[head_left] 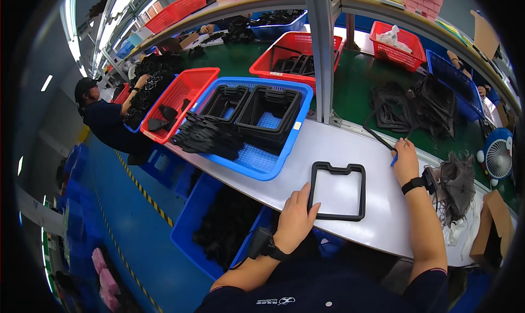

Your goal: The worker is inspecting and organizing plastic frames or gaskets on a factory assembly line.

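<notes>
On the white table (383,225), the black frame (362,192) lies right of the nearer left hand (295,220), loosely open fingers touching it; the right hand (403,159) grips a slender tool (379,138)

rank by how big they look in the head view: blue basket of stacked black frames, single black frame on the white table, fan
1. blue basket
2. single black frame, by its outline
3. fan, near the fisheye rim, so its true size is unsure

frame (362,192) on table (383,217) | near basket (262,175) left, beyond; stacked frames (263,133) inside | fan (497,153) far right
</notes>
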Available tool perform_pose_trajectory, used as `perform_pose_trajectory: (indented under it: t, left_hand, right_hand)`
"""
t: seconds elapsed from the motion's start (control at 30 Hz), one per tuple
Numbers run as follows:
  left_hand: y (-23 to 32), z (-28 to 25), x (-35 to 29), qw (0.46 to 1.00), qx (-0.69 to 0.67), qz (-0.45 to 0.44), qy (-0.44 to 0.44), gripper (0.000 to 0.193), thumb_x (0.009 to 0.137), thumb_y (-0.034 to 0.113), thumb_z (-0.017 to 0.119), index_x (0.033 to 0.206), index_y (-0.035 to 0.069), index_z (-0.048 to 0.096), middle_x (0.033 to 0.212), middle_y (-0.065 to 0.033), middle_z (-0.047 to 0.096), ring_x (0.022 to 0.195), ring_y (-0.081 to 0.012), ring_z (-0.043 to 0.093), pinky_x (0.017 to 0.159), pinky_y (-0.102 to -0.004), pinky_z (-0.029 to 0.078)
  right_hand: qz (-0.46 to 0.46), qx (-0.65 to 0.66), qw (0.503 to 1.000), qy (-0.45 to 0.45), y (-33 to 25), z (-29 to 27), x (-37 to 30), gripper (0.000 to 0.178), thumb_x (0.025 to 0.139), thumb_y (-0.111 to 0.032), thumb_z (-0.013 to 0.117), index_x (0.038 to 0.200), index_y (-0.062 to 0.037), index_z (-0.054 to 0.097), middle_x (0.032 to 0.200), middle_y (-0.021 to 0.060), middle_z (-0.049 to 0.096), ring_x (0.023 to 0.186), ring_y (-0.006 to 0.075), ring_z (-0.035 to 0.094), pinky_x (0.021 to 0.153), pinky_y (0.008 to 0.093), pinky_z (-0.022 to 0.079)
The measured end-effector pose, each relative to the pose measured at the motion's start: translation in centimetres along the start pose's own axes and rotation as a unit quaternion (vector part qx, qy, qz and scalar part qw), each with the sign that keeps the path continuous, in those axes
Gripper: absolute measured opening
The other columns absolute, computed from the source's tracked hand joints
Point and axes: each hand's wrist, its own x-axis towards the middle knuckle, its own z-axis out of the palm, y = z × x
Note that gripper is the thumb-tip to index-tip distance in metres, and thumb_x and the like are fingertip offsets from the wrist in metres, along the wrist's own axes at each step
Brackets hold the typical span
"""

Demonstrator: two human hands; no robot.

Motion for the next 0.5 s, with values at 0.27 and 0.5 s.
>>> perform_pose_trajectory:
  t: [0.27,0.5]
  left_hand:
    - [4.8,-2.4,-1.0,0.959,-0.275,0.037,-0.05,0.032,0.093,0.007,0.066,0.124,0.002,0.063,0.091,-0.0078,0.061,0.076,-0.0148,0.057,0.069,-0.0274,0.049]
    - [8.8,2.6,-2.0,0.781,-0.503,-0.101,-0.357,0.048,0.104,0.02,0.054,0.144,0.001,0.038,0.116,-0.0109,0.06,0.093,-0.0128,0.06,0.083,-0.0273,0.052]
  right_hand:
    - [0.118,0.393,0.907,0.093,-1.1,-14.1,-4.3,0.013,0.097,-0.006,0.058,0.108,-0.0001,0.054,0.136,0.0198,0.06,0.125,0.0246,0.057,0.107,0.033,0.04]
    - [-0.046,0.188,0.981,-0.023,-3.4,-18.8,-16.3,0.021,0.082,0.004,0.067,0.1,-0.0019,0.056,0.137,0.0216,0.058,0.13,0.0411,0.052,0.108,0.0443,0.041]
